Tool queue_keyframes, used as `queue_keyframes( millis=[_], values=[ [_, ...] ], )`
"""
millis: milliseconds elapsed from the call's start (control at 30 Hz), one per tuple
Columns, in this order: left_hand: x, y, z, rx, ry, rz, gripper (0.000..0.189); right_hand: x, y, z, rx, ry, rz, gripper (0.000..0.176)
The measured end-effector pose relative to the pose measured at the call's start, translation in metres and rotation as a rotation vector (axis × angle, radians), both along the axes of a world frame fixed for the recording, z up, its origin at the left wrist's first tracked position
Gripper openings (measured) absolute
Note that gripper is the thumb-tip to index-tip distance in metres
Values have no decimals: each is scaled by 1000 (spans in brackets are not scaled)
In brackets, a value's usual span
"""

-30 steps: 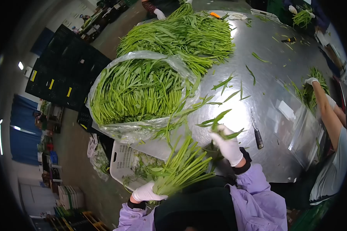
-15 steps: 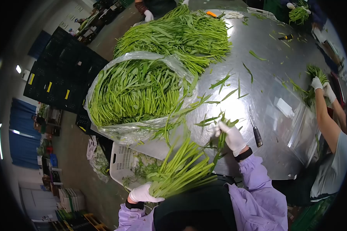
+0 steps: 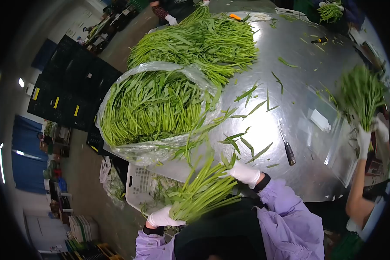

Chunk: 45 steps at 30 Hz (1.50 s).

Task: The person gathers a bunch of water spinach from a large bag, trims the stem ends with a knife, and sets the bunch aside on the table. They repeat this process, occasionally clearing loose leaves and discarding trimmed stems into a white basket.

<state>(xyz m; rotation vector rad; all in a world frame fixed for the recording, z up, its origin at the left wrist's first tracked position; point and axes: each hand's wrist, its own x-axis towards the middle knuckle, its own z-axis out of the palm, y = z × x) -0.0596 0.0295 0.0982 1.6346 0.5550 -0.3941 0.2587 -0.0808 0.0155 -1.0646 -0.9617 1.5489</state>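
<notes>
My gloved left hand is closed around a bunch of water spinach, held low in front of my apron with its stalks pointing up and right. At the upper right side of that bunch is my gloved right hand, its fingers drawn together on the stalks; the fingertips are partly hidden. A clear plastic bag packed with water spinach lies open beyond the bunch. Loose leaves are scattered on the metal table, near a black-handled knife.
A white perforated crate holding greens sits below the bag. Behind the bag is a large heap of water spinach. Dark stacked crates stand at left. A co-worker's hands lift another bunch at right. A yellow-black cutter lies farther off.
My right hand has moved left and down from over the table to the held bunch. Some leaves now lie where it was. The co-worker at right has raised a bunch upright.
</notes>
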Motion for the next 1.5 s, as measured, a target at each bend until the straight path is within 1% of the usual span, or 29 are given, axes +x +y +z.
queue_keyframes(
  millis=[67, 100, 133, 200, 233, 267, 333, 400, 467, 533, 567, 633, 667, 733, 800, 833, 900, 933, 1000, 1033, 1067, 1133, 1167, 1267, 1300, 1333, 1400, 1467, 1500],
  values=[
    [4, -2, 4, 26, 23, -30, 47, -2, -9, -22, 23, 27, -65, 28],
    [7, -3, 6, 44, 40, -54, 45, 5, -11, -6, 98, -100, 20, 30],
    [8, -4, 6, 61, 56, -80, 43, 12, -9, -7, 96, -99, 26, 30],
    [7, -4, 2, 54, 77, -79, 42, 27, -12, -10, 45, -494, 196, 34],
    [8, -4, 1, 98, 84, -73, 42, 34, -17, 5, 145, -529, 75, 32],
    [7, -5, 0, 142, 92, -68, 41, 44, -17, 11, 37, -381, 127, 26],
    [6, -7, -2, 171, 74, -30, 41, 62, -25, 12, -36, -422, -129, 15],
    [10, -8, 1, 279, 117, 9, 36, 80, -31, 20, -191, -266, -395, 10],
    [19, -9, 6, 373, 98, -22, 37, 79, -34, 21, -112, -207, -433, 7],
    [28, -10, 13, 611, 98, -80, 35, 73, -31, 28, -134, -37, -746, 7],
    [32, -9, 15, 614, 93, -81, 35, 69, -28, 30, -24, 166, -861, 9],
    [38, -9, 17, 878, 43, -169, 27, 44, -26, 50, -33, 186, -769, 8],
    [44, -9, 20, 877, 43, -172, 27, 27, -25, 57, -48, 211, -681, 8],
    [60, -9, 26, 1061, -52, -247, 22, -7, -24, 60, 59, -13, -379, 21],
    [69, -9, 28, 1116, -63, -298, 18, -23, -17, 60, 545, -858, -368, 33],
    [74, -11, 31, 1204, -35, -356, 17, -27, -15, 65, 543, -860, -370, 33],
    [81, -14, 35, 1287, -1, -415, 15, -30, -14, 79, 489, -1239, -319, 36],
    [84, -14, 36, 1347, -13, -450, 20, -30, -14, 77, 486, -1238, -318, 36],
    [87, -10, 34, 1408, -31, -485, 27, -27, -11, 67, 552, -1064, -157, 35],
    [86, -5, 29, 1420, -95, -518, 38, -30, -11, 57, 593, -913, -171, 28],
    [86, -1, 26, 1430, -160, -550, 49, -30, -10, 48, 594, -918, -169, 28],
    [92, -2, 28, 1530, -124, -609, 55, -29, -7, 44, 542, -581, -214, 22],
    [94, -2, 28, 1628, -83, -672, 62, -26, -9, 45, 477, -528, -229, 20],
    [93, 2, 31, 1553, -61, -617, 61, -15, -18, 39, 551, -451, -192, 25],
    [91, 2, 31, 1551, -59, -616, 61, -4, -23, 47, 514, -379, -52, 27],
    [88, 4, 32, 1526, -78, -620, 61, 4, -26, 44, 613, -299, -14, 26],
    [82, 7, 33, 1502, -95, -618, 60, 31, -42, 56, 466, -408, 190, 24],
    [73, 12, 37, 1527, -136, -633, 59, 64, -59, 51, 274, -114, 304, 23],
    [67, 15, 37, 1550, -189, -635, 57, 82, -68, 55, 163, -112, 281, 23]
  ],
)
